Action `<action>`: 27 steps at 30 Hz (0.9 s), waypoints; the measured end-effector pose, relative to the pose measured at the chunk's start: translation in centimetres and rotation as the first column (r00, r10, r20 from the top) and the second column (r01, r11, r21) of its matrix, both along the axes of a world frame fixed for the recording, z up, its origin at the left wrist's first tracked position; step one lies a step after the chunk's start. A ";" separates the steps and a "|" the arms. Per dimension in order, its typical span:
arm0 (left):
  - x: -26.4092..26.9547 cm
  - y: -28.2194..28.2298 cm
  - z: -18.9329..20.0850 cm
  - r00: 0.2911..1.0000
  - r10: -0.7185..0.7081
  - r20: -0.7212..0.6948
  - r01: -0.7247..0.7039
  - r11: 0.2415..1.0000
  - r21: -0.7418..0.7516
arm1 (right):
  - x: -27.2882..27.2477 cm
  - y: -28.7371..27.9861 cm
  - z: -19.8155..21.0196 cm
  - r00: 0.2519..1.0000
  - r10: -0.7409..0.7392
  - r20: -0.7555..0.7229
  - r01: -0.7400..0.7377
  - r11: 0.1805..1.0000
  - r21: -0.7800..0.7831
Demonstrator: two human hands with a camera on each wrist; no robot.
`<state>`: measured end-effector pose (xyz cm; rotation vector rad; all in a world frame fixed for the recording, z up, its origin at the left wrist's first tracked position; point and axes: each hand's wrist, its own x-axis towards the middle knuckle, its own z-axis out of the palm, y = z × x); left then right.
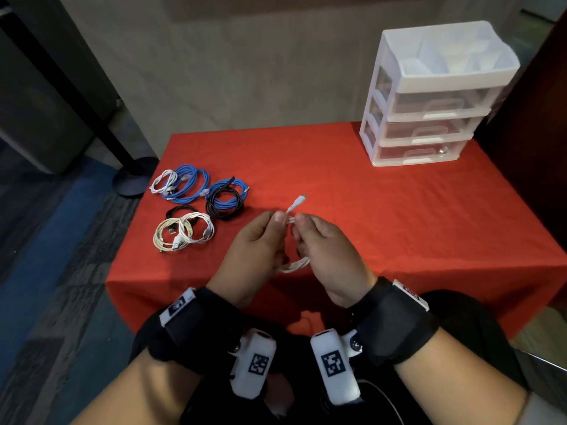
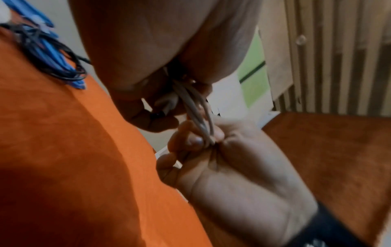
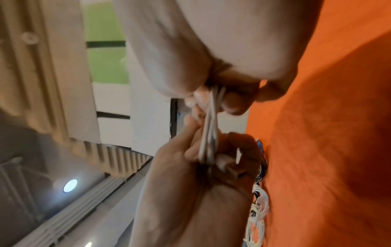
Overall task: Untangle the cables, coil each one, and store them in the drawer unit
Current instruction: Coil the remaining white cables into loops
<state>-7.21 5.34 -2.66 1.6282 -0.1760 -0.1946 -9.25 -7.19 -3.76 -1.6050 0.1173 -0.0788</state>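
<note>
A: From the head view, where is our cable?

B: We hold the white cable (image 1: 295,262) over the near middle of the desk (image 1: 383,210). Our left hand (image 1: 250,256) and right hand (image 1: 329,256) both pinch it at the top, each grip narrow and closed on the strands. The coil hangs below between the palms, its long axis running from us toward the far edge. One free plug (image 1: 297,203) sticks out up and away from us, leaning slightly right.

A: What lies around it?

B: To the left sit finished coils: a white and blue pair (image 1: 181,184), a blue and black pair (image 1: 226,199) and cream ones (image 1: 184,230) nearest the left edge. The drawer unit (image 1: 429,96) stands at the far right corner, all its drawers pushed in. Between the hands and the unit the red cloth lies bare, so nothing blocks that path.

A: And the left wrist view?

B: There the strands (image 2: 198,117) run steeply from our left fingers (image 2: 152,117) down into the right fingers (image 2: 190,140), which curl round them. The blue and black pair (image 2: 50,56) sits upper left on the cloth.

A: The right wrist view?

B: The cable (image 3: 209,133) stretches between both pinches, almost vertical in the picture. A plug (image 3: 230,168) lies against the left palm (image 3: 190,192). The cream coils (image 3: 258,217) rest just beside the cloth's edge.
</note>
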 end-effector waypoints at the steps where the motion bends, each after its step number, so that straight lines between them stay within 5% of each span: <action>1: 0.1 0.3 0.1 0.999 -0.034 -0.026 0.034 0.999 -0.020 | -0.1 -0.2 0.0 0.999 0.041 -0.014 -0.039 0.995 0.096; 10: 0.9 3.2 -0.5 0.988 -0.011 -0.151 0.024 0.996 0.084 | 2.1 -1.4 -1.0 0.978 0.113 -0.173 -0.093 0.989 0.119; 16: 3.8 5.8 -1.2 0.973 0.179 -0.144 -0.147 0.968 0.205 | 3.9 -0.5 -2.1 0.933 0.188 -0.306 -0.124 0.969 0.216; 22: 8.6 9.6 -2.4 0.919 0.395 0.009 -0.370 0.854 0.366 | 3.5 -0.4 -3.7 0.947 0.146 -0.287 -0.143 0.989 0.031; 27: 10.1 11.2 -4.0 0.914 0.386 0.124 -0.386 0.739 0.552 | 3.3 -1.4 -4.3 0.946 0.168 -0.278 -0.173 0.985 0.007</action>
